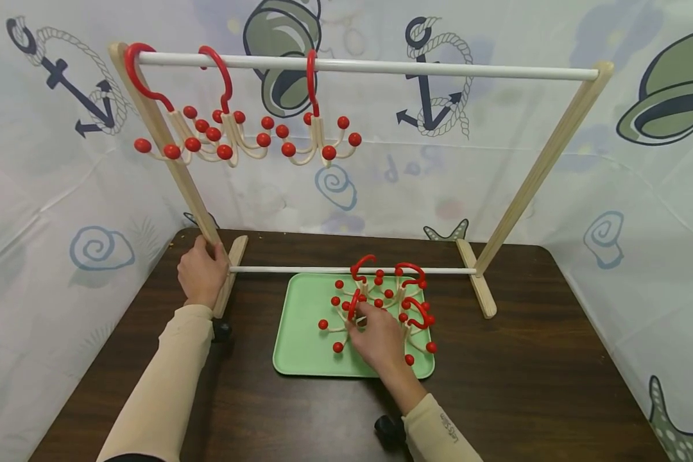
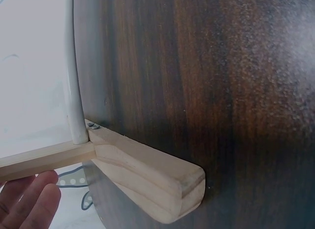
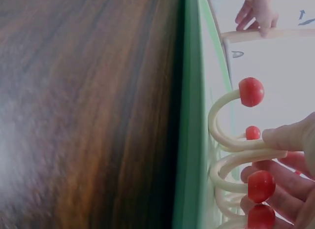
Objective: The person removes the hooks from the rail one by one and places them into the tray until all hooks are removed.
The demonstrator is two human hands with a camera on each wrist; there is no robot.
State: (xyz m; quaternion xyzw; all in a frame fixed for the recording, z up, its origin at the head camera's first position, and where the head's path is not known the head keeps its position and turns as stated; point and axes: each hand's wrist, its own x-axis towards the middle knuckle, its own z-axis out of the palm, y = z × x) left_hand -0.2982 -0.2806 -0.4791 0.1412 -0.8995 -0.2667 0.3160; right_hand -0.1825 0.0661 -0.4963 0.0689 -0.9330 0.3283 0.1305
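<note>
My right hand (image 1: 379, 337) is over the green tray (image 1: 294, 359), thumb and fingers round the stem of a multi-prong hanger (image 3: 231, 143). This hanger has a red hook and curved cream prongs tipped with red balls; my hand hides part of its middle. More such hangers (image 1: 416, 314) lie close together on the tray's right side. My left hand (image 1: 203, 273) grips the left wooden post (image 1: 190, 186) of a stand, low down near its foot (image 2: 147, 175). In the left wrist view its fingers lie against the post.
Three similar hangers (image 1: 320, 138) hang by red hooks from the stand's white top rod (image 1: 439, 68), toward its left end. A lower white rod (image 1: 277, 269) runs behind the tray. The right post (image 1: 543, 170) stands on the dark wooden table (image 1: 531, 385). A printed cloth (image 1: 496, 179) covers the back.
</note>
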